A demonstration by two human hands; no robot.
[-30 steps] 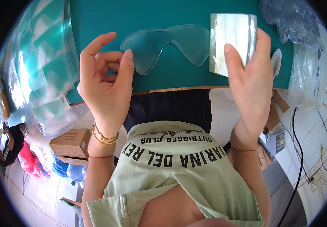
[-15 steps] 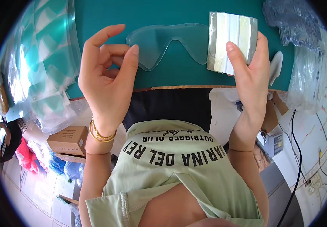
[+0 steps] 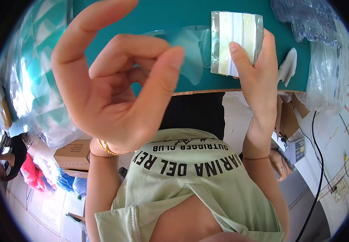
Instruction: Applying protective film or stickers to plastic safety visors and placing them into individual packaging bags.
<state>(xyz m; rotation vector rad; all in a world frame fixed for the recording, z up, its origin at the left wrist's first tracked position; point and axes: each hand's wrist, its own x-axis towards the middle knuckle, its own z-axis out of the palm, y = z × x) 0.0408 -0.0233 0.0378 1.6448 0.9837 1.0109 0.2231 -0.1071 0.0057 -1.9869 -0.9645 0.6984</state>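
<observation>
Raised close to the camera, my left hand [image 3: 118, 80] pinches thumb against fingers, with the index finger curled apart. From the pinch a small piece of thin translucent film [image 3: 191, 60] hangs out, blurred. Partly hidden behind it, a clear visor-shaped lens [image 3: 205, 44] lies on the green table. My right hand [image 3: 259, 68] grips a flat rectangular pad [image 3: 233, 34] wrapped in clear plastic, with white and yellowish stripes along it. Its thumb presses on the top face; the other fingers are mostly hidden. The pad is beside the lens's right end.
Sheets of lens-shaped clear pieces [image 3: 41, 68] cover the table's left side. A crumpled white scrap [image 3: 288, 66] lies right of my right hand. Clear plastic pieces and bags [image 3: 323, 80] stand at the far right edge. Below left are cardboard boxes [image 3: 72, 155]; a black cable [image 3: 318, 161] hangs at right.
My left hand has risen toward the camera and moved away from the lens, with the translucent film now showing in its pinch. The right hand still holds the pad.
</observation>
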